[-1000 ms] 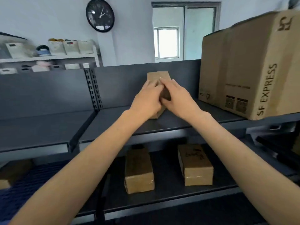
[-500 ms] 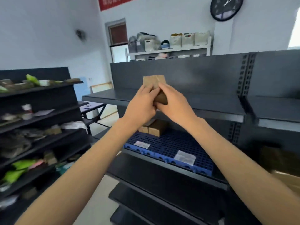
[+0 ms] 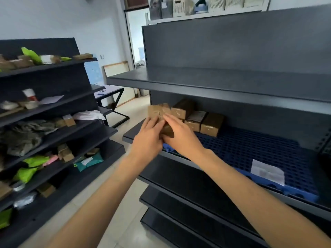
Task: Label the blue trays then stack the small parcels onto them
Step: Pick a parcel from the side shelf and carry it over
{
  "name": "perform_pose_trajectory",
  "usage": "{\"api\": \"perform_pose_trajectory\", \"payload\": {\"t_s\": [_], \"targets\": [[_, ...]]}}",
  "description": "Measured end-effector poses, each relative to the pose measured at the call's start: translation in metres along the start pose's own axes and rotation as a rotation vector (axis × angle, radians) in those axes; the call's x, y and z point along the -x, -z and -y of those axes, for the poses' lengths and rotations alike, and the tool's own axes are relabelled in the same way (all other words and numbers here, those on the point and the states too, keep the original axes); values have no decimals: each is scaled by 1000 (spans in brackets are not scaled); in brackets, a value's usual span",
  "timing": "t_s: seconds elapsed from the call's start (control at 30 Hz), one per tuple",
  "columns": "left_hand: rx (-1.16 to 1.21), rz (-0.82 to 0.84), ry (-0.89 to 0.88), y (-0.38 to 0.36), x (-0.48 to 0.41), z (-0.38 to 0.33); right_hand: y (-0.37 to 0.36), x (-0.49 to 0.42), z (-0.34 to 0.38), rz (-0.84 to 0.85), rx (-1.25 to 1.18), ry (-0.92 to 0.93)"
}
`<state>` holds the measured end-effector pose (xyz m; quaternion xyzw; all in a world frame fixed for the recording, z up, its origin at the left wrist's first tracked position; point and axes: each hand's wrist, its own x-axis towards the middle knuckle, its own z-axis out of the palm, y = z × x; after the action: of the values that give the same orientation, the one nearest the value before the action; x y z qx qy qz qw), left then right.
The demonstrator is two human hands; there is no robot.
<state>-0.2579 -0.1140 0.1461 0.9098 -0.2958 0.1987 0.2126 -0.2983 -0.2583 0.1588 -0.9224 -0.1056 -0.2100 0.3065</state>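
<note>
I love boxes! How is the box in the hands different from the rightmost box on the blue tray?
The held box is gripped by the left hand and right hand; the rightmost box rests untouched on the blue tray. The held box is partly hidden; the rightmost box shows clearly. Both are brown.

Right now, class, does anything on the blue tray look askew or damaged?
Nothing stands out. The small parcels sit side by side at the back of the blue tray; its white label lies flat near the front.

Head view looks down, close over shelving (image 3: 232,83).
</note>
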Motion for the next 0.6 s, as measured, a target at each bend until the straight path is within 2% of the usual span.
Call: {"api": "perform_pose_trajectory", "payload": {"t_s": [0.2, 0.33, 0.43, 0.6], "targets": [[58, 71, -86, -67, -88, 20, -21, -64, -83, -44, 41, -191], [112, 76, -236, -95, -144, 17, -7, -86, -122, -176, 111, -210], [73, 152, -297, -113, -174, 9, 1, -90, -150, -254, 134, -306], [114, 218, -496, -143, -208, 11, -6, -94, -189, -298, 160, -400]]}}
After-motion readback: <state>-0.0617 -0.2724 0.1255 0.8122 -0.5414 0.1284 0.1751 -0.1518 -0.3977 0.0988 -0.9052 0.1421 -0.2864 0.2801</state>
